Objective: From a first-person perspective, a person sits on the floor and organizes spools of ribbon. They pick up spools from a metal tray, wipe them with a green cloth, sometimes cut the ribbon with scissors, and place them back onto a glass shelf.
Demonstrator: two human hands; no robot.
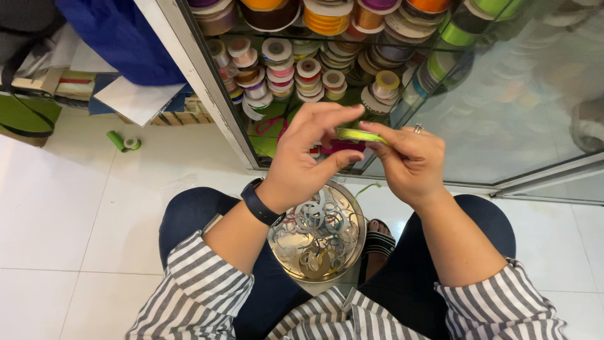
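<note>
Both of my hands hold a lime-green ribbon spool (357,135) up in front of a glass cabinet. My left hand (308,151) pinches its left side between thumb and fingers; a dark watch sits on that wrist. My right hand (409,157), with a ring on one finger, grips the spool's right end. A thin green ribbon strand (367,187) trails down below the spool. Beneath my hands, between my knees, sits a round metal tin (354,242) holding several empty spool rings and ribbon scraps.
The glass cabinet (440,94) has shelves stacked with several ribbon rolls (277,63) in many colours, framed by a white post (201,75). A green roll (123,141) lies on the white tile floor at left, near blue cloth (119,34) and papers. My sandalled foot (377,242) rests beside the tin.
</note>
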